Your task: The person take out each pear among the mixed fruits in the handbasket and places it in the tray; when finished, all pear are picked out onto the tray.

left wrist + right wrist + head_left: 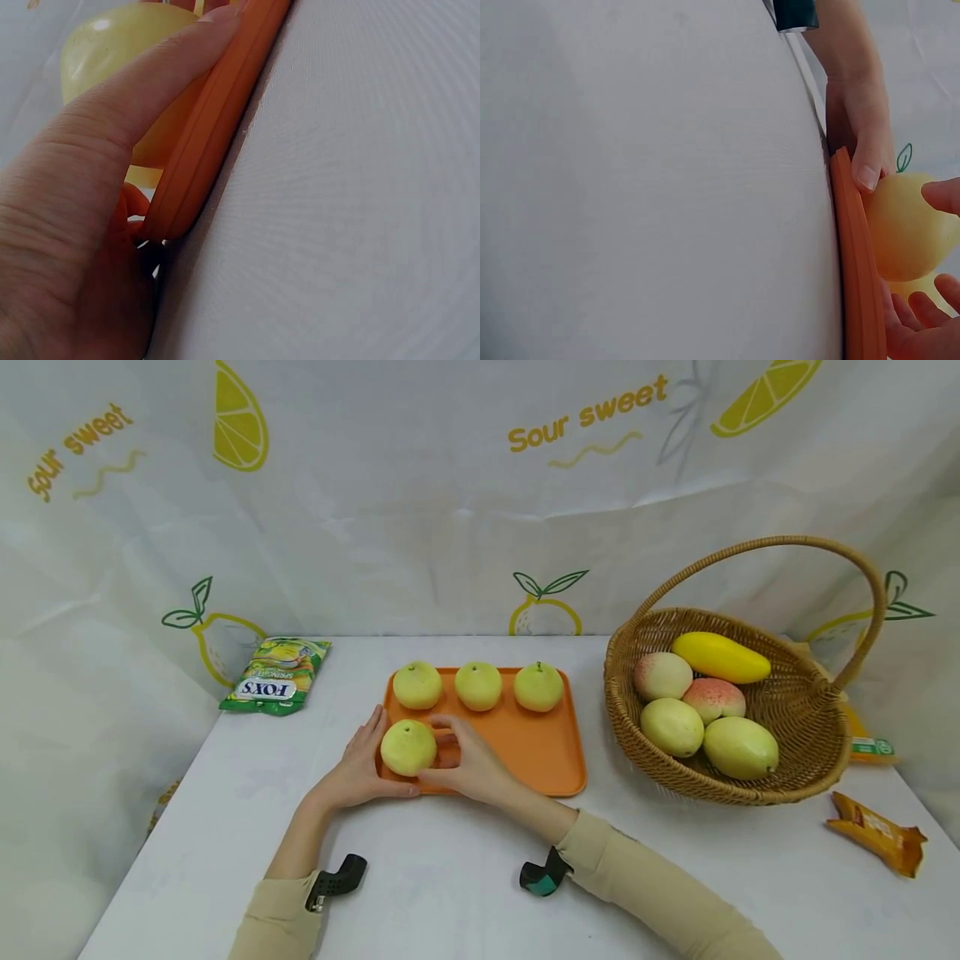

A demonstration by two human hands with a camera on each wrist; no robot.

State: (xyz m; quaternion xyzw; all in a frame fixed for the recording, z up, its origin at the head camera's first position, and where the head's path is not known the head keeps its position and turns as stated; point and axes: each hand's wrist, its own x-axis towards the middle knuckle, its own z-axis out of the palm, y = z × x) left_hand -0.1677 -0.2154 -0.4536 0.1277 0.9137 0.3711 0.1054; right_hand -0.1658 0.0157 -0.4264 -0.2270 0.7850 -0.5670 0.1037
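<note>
Head view shows me a yellow fruit in the near-left corner of the orange tray, the right hand spread beside it, contact unclear. I see the left hand also spread, bracketing that corner.

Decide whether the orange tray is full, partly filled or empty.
Partly filled: the orange tray holds three round yellow fruits along the back, one front left; its front right is bare.
</note>
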